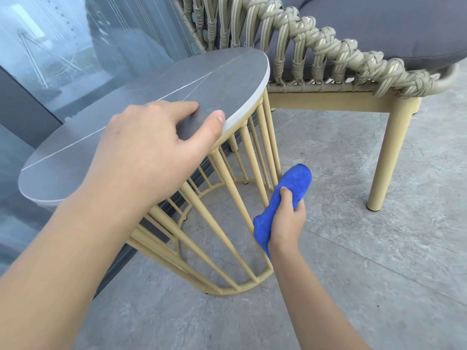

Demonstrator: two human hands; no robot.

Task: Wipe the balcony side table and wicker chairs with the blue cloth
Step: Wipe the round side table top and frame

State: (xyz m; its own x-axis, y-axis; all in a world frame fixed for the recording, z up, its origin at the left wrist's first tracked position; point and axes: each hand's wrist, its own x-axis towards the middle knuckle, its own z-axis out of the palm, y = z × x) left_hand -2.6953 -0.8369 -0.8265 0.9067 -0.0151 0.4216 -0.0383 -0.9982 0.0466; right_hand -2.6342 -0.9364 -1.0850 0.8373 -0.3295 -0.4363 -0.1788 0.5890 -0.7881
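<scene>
The round side table [207,74] has a grey stone top and a cage of yellow metal bars [235,193] beneath. My left hand [149,147] lies flat on the near edge of the top, fingers spread, thumb over the rim. Lower down, my right hand [286,223] is closed around the blue cloth [294,183], which is pressed against the bars on the table's right side. A wicker chair [328,46] with woven beige rope and a grey cushion [384,26] stands right behind the table.
A glass balcony wall [63,59] with a dark frame runs along the left, close to the table. The chair's yellow leg [386,157] stands on the grey tiled floor [353,248] to the right of my right hand.
</scene>
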